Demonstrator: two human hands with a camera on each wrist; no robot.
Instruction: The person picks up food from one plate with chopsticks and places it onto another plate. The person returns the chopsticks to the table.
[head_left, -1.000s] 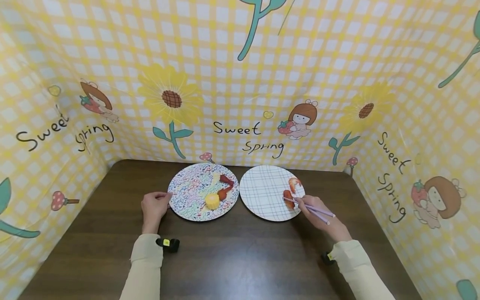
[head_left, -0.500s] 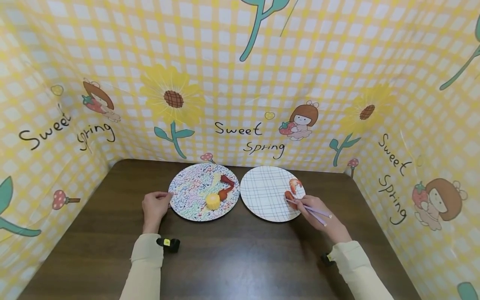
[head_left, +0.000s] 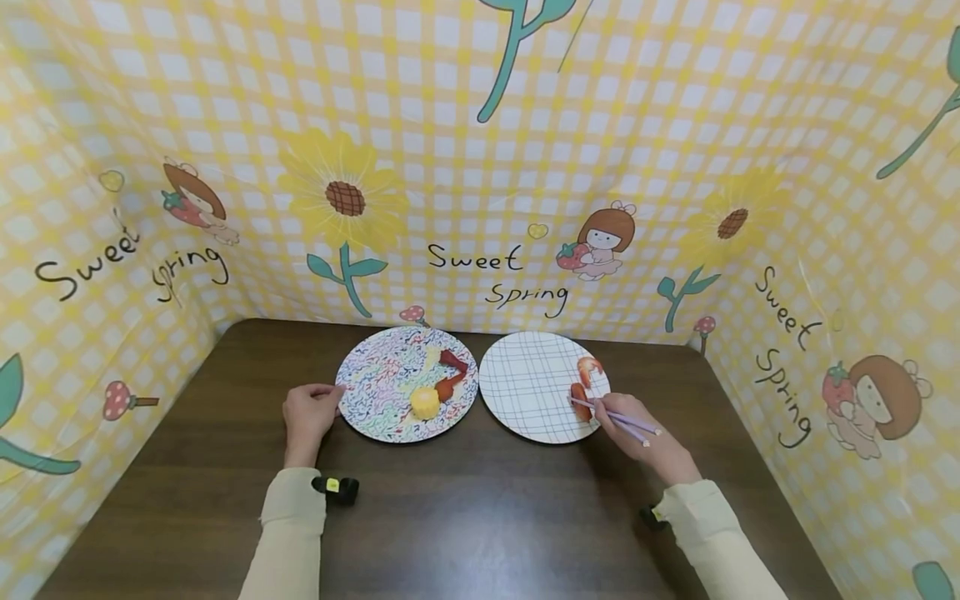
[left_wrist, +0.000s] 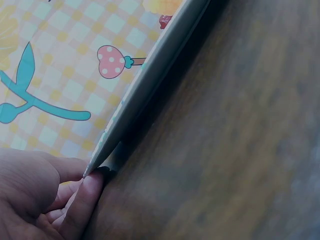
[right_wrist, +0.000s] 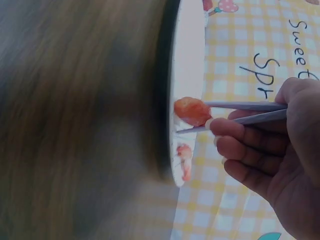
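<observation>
My left hand (head_left: 311, 417) pinches the left rim of a multicoloured speckled plate (head_left: 375, 375); in the left wrist view the thumb and a finger (left_wrist: 90, 187) grip its edge. My right hand (head_left: 637, 433) holds a pair of light purple chopsticks (right_wrist: 245, 105). Their tips are at a glossy reddish-brown food piece (head_left: 579, 403), like a chicken wing, on the right side of a white plate with blue grid lines (head_left: 525, 383). In the right wrist view one chopstick meets the piece and the other passes beside it. An orange-and-white shrimp (head_left: 589, 371) lies just behind.
The speckled plate carries a yellow corn chunk (head_left: 425, 403), a brown drumstick-shaped piece (head_left: 447, 388) and a dark red piece (head_left: 452, 360). Both plates sit side by side on a dark wooden table (head_left: 420, 525). Yellow checked cloth (head_left: 465, 192) walls the back and sides.
The rear ends of the chopsticks have swung a little to the left, and the brown piece has turned and shifted slightly. My left hand keeps its grip on the plate rim.
</observation>
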